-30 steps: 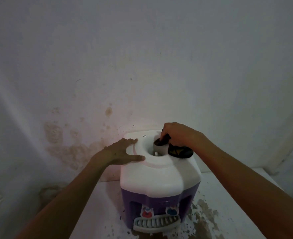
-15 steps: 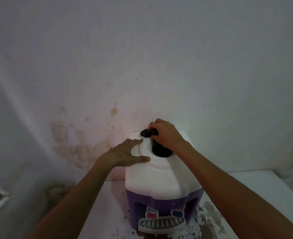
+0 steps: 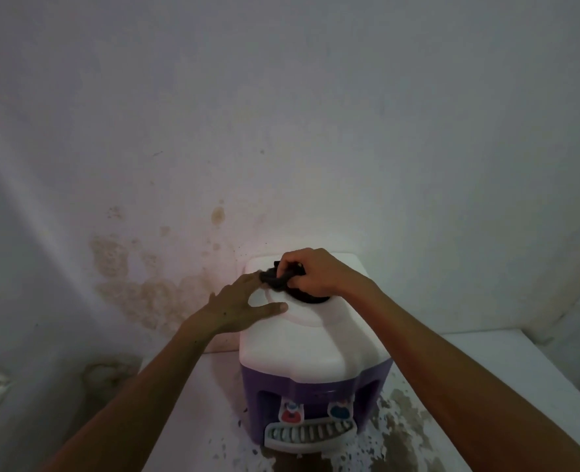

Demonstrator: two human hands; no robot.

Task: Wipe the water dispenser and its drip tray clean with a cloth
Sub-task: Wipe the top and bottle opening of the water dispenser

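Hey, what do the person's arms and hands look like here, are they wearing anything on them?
Both arms are bare from where they enter the picture to the fingers: no sleeves, gloves, watch, bracelet or rings show. The left hand and right hand look slim, with short nails as far as the dim light lets one tell. A few small dark specks dot the left forearm.

The scene is dimly lit, a faint pinkish glow being cast on the stained wall behind the dispenser's white top — edges are bowed by wide-angle distortion, and fine detail is softened throughout.
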